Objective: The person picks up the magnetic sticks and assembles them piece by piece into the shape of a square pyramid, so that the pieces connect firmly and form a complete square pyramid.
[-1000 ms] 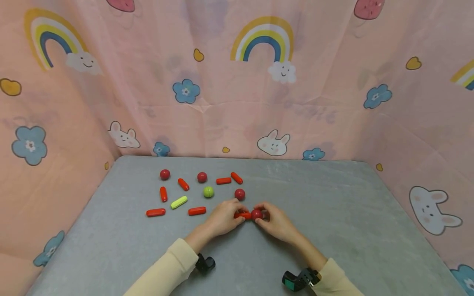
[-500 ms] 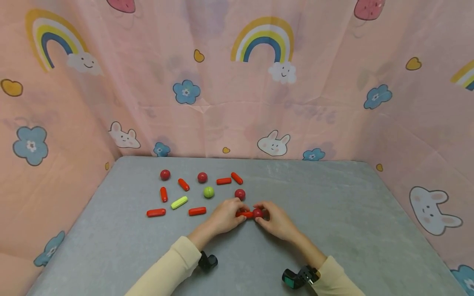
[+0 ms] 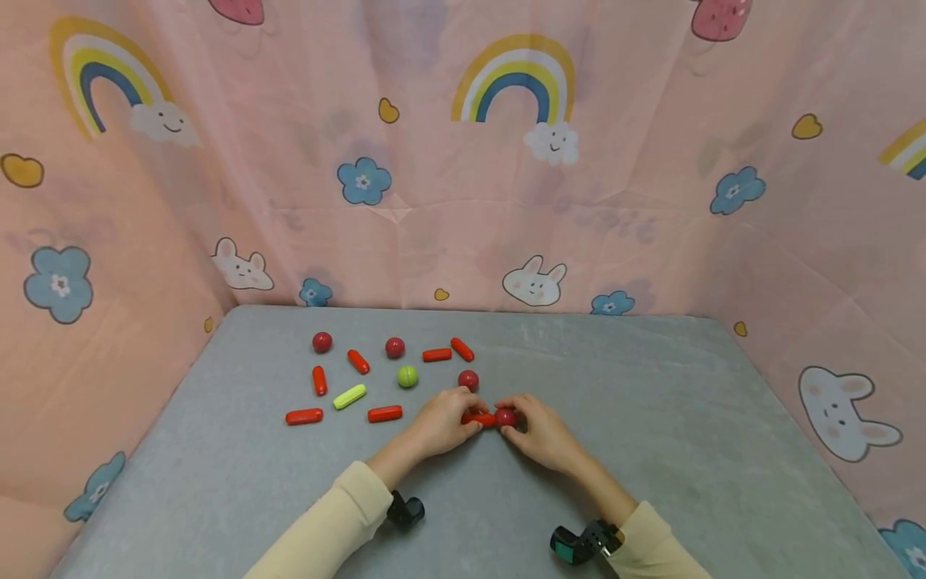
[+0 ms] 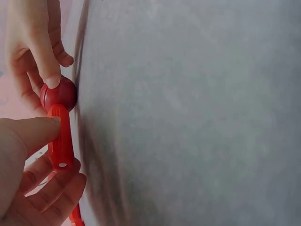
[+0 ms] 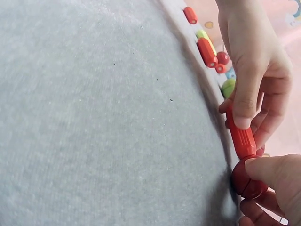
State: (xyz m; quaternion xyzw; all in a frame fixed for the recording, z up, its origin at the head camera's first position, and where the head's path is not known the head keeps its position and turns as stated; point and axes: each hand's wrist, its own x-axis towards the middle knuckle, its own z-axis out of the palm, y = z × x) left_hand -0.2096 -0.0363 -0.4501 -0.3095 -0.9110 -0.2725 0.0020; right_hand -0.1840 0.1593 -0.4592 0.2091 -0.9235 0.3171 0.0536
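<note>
My left hand (image 3: pixel 443 421) pinches a red ribbed rod (image 4: pixel 61 139) between thumb and fingers, near the middle of the table. A dark red ball (image 3: pixel 506 417) with a groove around it is pinched by my right hand (image 3: pixel 541 434). One end of the rod meets the ball, and in the left wrist view a small pale hole shows in the rod's other end. Just beyond the left fingers lies another red ball (image 3: pixel 469 379). In the right wrist view the right thumb presses on the ball (image 5: pixel 247 181) close to the joint with the rod.
Loose pieces lie to the left on the grey table (image 3: pixel 651 402): several red rods (image 3: pixel 385 413), a yellow-green rod (image 3: pixel 350 396), a green ball (image 3: pixel 407 375) and two more red balls (image 3: pixel 322 342). A pink printed curtain (image 3: pixel 448 225) hangs around the table.
Both hands, with the rod and ball between them, have shifted very slightly to the right. The other pieces lie where they were.
</note>
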